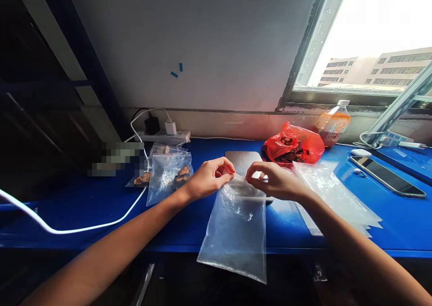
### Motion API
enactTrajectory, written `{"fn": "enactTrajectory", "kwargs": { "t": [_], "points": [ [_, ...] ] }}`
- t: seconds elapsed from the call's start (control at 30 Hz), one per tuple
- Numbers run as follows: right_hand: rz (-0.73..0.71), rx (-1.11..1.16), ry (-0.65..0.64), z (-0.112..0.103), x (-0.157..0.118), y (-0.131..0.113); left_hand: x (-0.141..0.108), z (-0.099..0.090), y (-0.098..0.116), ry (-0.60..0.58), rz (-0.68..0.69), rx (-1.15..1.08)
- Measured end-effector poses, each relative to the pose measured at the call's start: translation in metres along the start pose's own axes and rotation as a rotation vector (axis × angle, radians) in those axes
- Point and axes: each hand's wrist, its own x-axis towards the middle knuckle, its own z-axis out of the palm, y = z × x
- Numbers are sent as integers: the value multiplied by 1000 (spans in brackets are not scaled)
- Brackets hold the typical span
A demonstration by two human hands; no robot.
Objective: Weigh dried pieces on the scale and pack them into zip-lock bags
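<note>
A clear plastic bag hangs from both hands over the front edge of the blue table, with nothing visible inside it. My left hand pinches its top left corner, and my right hand pinches the top right. Behind the hands lies a flat silver device, partly covered by them and the bag. Left of my left hand are clear bags with brown pieces in them. To the right of the device sits an open red bag of dark brown pieces. A stack of clear bags lies beside my right forearm.
A bottle of orange drink stands at the back right. A phone and a white earphone case lie at the right. A power strip sits by the wall, and a white cable crosses the table's left side.
</note>
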Motion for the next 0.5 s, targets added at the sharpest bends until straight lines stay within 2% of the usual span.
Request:
{"fn": "enactTrajectory", "kwargs": {
  "t": [0.13, 0.3, 0.5],
  "points": [
    [79, 17, 67, 5, 2, 2, 1, -7, -2, -42, -48, 18],
    [110, 56, 140, 8, 3, 0, 4, -12, -7, 27, -77, -4],
    [90, 62, 185, 14, 2, 2, 5, -9, -4, 74, -83, -48]
  ]
}}
